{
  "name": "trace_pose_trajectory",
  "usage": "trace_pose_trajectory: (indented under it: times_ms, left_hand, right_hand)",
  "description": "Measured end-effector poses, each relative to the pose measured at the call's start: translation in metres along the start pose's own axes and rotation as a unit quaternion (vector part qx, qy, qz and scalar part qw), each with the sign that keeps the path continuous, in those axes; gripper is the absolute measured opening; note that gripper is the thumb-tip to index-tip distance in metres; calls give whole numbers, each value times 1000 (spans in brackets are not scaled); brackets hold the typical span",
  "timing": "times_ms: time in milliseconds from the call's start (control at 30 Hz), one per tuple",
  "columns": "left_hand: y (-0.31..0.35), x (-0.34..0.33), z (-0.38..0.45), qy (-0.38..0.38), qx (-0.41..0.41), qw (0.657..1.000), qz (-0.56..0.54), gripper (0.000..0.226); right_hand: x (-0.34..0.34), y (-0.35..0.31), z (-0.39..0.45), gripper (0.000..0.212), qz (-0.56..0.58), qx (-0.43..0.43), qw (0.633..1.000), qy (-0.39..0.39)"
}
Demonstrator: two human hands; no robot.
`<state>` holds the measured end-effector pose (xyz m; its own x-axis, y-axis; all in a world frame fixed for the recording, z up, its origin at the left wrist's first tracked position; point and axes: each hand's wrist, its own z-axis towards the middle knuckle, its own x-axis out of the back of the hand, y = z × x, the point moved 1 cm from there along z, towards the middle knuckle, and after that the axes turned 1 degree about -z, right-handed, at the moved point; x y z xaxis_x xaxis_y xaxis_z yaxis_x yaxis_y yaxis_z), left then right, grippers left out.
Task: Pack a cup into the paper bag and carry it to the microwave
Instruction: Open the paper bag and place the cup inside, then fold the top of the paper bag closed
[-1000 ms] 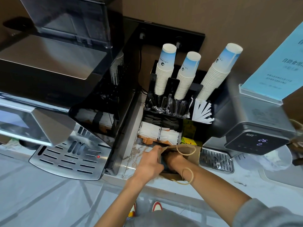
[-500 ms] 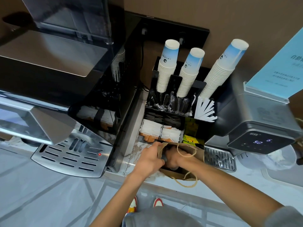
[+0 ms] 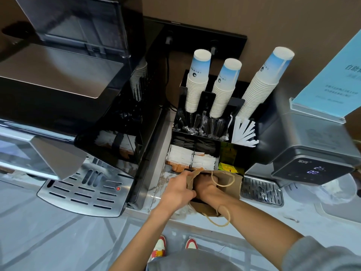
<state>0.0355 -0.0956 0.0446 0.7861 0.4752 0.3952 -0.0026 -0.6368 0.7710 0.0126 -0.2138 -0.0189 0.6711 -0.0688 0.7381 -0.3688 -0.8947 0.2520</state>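
Observation:
A brown paper bag (image 3: 231, 185) with twine handles stands open on the marble counter, in front of a black organizer. My left hand (image 3: 178, 193) pinches the bag's left rim and holds the mouth apart. My right hand (image 3: 205, 187) is pushed down inside the bag, its fingers hidden. Whether it holds a cup cannot be seen. Three stacks of white-and-blue paper cups (image 3: 197, 83) stand upside down in the organizer behind the bag.
A coffee machine (image 3: 64, 122) with a steel drip tray fills the left side. A grey water dispenser (image 3: 310, 153) with a lit display and its drip grate (image 3: 260, 190) sit close on the right. The organizer (image 3: 207, 145) holds sachets and stirrers. A blue sign (image 3: 332, 75) stands behind.
The hands stay at the bag; the right hand has sunk a little deeper inside. The view has shifted slightly, so everything sits a bit further right.

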Motion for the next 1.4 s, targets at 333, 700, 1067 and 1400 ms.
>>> trace_pose_trajectory:
  times_ms: [333,700,1067,1400]
  left_hand:
    - [3,7,0,-16,24,999,-43,54]
    - [-2,16,-3,-37,58,996,-59,50]
    - [-8,12,0,-23,48,997,-63,54]
    - [-16,7,-5,-18,76,974,-213,53]
  right_hand:
    - [25,8,-26,40,24,113,993,-24]
    - [55,113,-124,24,506,225,829,-77]
    - [-4,103,-118,48,689,-31,724,16]
    - [-19,98,-105,29,709,-12,705,-11]
